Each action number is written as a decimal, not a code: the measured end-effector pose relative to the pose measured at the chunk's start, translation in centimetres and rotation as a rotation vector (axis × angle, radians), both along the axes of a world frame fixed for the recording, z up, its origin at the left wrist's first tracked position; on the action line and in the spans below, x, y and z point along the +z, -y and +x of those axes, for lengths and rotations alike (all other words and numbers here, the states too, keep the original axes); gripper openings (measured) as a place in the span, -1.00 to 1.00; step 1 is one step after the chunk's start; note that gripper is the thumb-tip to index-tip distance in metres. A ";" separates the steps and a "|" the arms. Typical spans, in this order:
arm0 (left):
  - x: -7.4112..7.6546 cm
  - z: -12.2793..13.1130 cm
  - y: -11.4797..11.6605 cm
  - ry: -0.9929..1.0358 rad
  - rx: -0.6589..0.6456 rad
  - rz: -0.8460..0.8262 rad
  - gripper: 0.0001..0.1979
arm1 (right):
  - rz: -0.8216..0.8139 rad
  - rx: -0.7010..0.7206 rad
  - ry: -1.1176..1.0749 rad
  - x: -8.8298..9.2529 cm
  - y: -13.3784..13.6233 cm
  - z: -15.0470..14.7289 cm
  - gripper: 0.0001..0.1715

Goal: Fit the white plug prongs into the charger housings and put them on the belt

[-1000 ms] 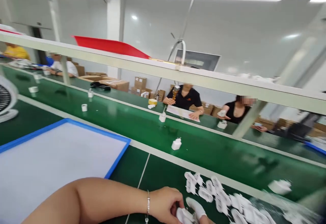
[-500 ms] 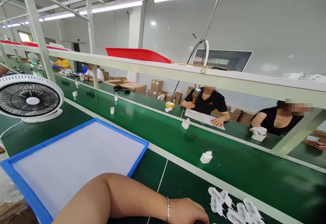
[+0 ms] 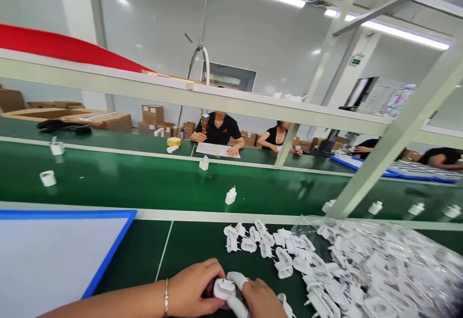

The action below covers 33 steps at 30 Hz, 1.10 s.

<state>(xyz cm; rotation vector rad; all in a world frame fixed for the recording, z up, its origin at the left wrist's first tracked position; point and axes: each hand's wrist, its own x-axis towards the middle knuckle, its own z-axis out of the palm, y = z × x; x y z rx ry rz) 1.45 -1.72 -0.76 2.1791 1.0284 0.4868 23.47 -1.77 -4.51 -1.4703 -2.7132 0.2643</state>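
Observation:
Near the bottom edge of the head view, my left hand (image 3: 197, 286), with a bracelet at its wrist, is closed around a white plug housing (image 3: 223, 289). From the other side my right hand (image 3: 264, 299), white covers on its thumb and index finger, grips the same piece. The housing's oval end faces up between the fingertips; its lower part is hidden. Just beyond the hands lie loose white plug covers (image 3: 249, 245) with pins. To the right, many more white covers spill from a clear plastic bag (image 3: 383, 265).
A blue-rimmed white board (image 3: 65, 255) lies on the left. White chargers (image 3: 230, 195) stand on the green conveyor belt (image 3: 144, 183). A slanted frame post (image 3: 394, 135) rises on the right. Across the belt, a person (image 3: 219, 130) in black holds a tool.
The view has swung to the right, bringing the bag of white covers into sight. My right hand has come into view, and both hands now hold the plug housing.

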 end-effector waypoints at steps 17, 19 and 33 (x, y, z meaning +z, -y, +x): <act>0.7 -0.5 -0.7 -0.105 -0.123 0.125 -0.72 | -0.033 0.007 0.055 2.5 0.6 -1.4 -0.83; 0.5 -0.6 -0.7 -0.103 -0.125 0.148 -0.71 | -0.039 0.005 0.056 2.5 0.7 -1.3 -0.86; 0.1 -0.5 -0.8 -0.131 -0.126 0.255 -0.67 | -0.092 -0.026 0.101 2.5 0.5 -0.7 -0.84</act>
